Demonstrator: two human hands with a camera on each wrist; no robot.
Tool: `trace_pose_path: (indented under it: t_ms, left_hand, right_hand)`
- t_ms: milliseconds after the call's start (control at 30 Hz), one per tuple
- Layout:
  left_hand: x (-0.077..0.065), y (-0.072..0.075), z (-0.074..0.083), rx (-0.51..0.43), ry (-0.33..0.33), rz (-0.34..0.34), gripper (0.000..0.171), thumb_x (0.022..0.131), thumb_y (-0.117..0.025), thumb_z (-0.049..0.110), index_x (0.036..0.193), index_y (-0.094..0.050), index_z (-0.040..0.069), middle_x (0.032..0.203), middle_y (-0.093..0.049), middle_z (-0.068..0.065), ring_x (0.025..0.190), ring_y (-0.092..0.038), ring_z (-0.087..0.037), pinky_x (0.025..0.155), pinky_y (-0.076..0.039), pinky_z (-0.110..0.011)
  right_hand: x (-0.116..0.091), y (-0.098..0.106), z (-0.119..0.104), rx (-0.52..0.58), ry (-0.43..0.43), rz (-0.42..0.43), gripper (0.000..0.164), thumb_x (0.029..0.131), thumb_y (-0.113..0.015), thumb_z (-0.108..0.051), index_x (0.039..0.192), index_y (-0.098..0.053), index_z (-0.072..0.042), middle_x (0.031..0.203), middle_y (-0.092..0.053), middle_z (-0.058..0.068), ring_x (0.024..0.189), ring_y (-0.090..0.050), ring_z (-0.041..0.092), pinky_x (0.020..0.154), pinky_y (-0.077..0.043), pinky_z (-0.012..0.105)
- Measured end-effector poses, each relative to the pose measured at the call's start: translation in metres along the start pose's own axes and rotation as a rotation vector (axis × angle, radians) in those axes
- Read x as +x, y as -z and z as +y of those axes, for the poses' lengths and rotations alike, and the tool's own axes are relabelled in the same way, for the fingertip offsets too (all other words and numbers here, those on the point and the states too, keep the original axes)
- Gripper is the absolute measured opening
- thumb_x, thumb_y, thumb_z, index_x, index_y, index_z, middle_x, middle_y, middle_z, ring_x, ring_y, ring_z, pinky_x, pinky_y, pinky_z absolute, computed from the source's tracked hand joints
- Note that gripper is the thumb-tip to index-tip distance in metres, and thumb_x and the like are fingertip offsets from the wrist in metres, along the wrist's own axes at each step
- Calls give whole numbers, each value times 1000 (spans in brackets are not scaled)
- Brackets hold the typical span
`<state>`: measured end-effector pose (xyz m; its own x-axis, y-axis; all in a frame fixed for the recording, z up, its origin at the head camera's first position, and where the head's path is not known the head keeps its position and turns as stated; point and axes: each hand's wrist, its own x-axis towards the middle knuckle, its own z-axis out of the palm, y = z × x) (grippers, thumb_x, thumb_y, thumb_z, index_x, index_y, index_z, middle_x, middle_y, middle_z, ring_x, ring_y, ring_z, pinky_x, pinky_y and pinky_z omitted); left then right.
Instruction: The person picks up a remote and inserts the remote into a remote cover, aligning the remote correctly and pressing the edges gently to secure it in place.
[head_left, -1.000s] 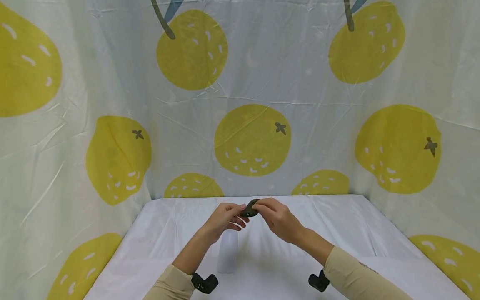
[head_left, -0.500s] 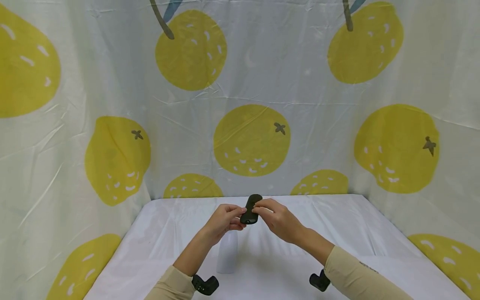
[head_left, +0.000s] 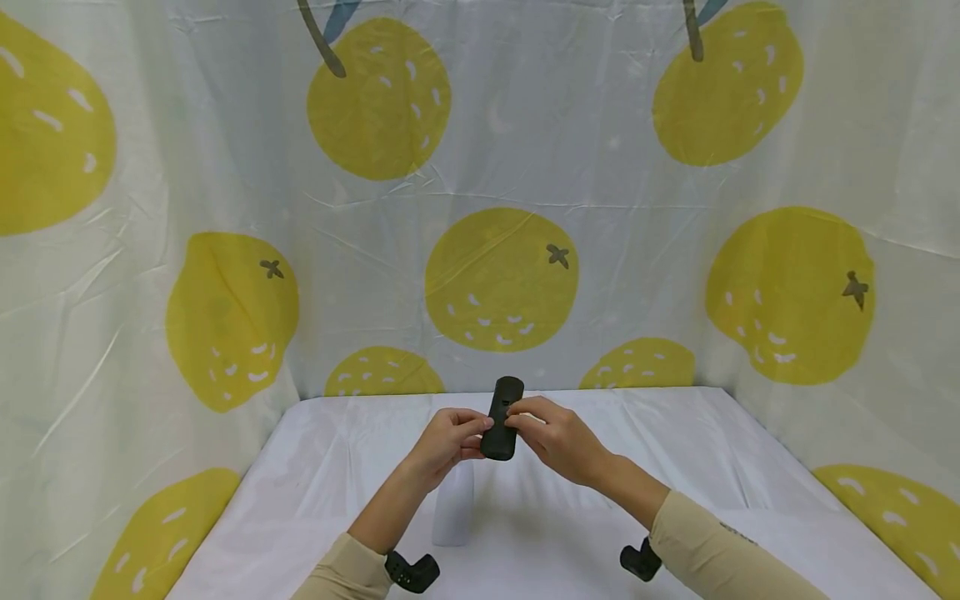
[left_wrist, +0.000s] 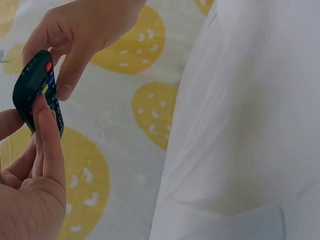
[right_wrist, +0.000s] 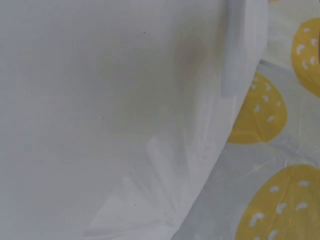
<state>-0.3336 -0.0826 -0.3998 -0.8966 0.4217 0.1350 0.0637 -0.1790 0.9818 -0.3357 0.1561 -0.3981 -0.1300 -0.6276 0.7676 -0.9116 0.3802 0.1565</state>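
My left fingers (head_left: pixel 471 426) and right fingers (head_left: pixel 536 407) pinch the black remote control (head_left: pixel 498 442) above the table (head_left: pixel 547 558). Nearer, slightly left: pale cylinder (head_left: pixel 453 517), perhaps a bottle.

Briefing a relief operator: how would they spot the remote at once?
Find the white table in front of the fruit-print curtain. Above it, the left hand and right hand hold a dark remote. Unlike the stubby wrist cameras, it is long, with red, yellow and blue buttons in the left wrist view.
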Motion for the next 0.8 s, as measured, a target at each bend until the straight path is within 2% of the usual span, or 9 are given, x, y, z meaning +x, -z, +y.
trace_pose_path:
  t_ms: [100,200,333,433,500,600,700,800]
  left_hand:
    - [-1,0,-1,1,-4,1,25,101,-67,9,110,-68,-14,96,-73,-14,80,-76,-23,76,-62,-34]
    - [-1,-1,-2,10,-6,3,27,101,-67,9,112,-66,-16,95,-73,-13,80,-76,-23,76,-62,-34]
    - [-1,-2,-3,16,-11,10,29,100,-68,8,114,-65,-17,94,-73,-12,77,-76,-21,75,-62,-33]
    - [0,-1,-3,17,-24,9,29,99,-69,8,114,-65,-16,94,-73,-12,76,-75,-20,73,-62,-32]
    - [-1,-2,-3,18,-34,8,28,99,-69,8,113,-66,-16,93,-73,-12,76,-75,-20,73,-62,-33]
    - [-1,-2,-4,19,-42,3,25,98,-69,7,113,-67,-14,93,-74,-12,75,-75,-20,73,-62,-33]
    - [-1,-3,-5,22,-40,8,24,99,-69,6,113,-68,-13,95,-74,-12,76,-75,-20,74,-62,-34]
    - [-2,-3,-6,34,-48,6,25,99,-69,7,115,-67,-12,98,-74,-14,78,-76,-22,78,-62,-37]
  right_hand:
    - [-2,-1,-1,-14,-53,20,38,77,-86,10,108,-70,-5,115,-66,9,107,-67,26,89,-58,37]
    - [-3,-2,-2,17,-124,46,43,74,-87,12,110,-71,-4,115,-66,8,106,-67,26,89,-58,36]
    - [-4,-1,-3,126,-232,79,43,76,-85,14,113,-70,-2,113,-66,8,99,-69,24,84,-59,30]
    - [-3,0,-5,216,-353,119,40,80,-81,15,116,-68,1,109,-68,11,92,-70,23,77,-61,28]
    - [-1,2,-8,273,-468,147,37,85,-78,12,119,-66,2,106,-68,14,91,-71,24,76,-61,29]
    - [3,4,-13,390,-683,158,36,92,-75,3,126,-63,4,104,-69,14,90,-73,25,76,-61,31]
    - [7,6,-16,603,-916,127,43,96,-73,-7,133,-58,7,105,-68,14,94,-73,27,80,-61,34]
    - [10,8,-17,872,-1110,93,45,99,-71,-11,134,-56,12,107,-69,17,97,-73,29,85,-60,38]
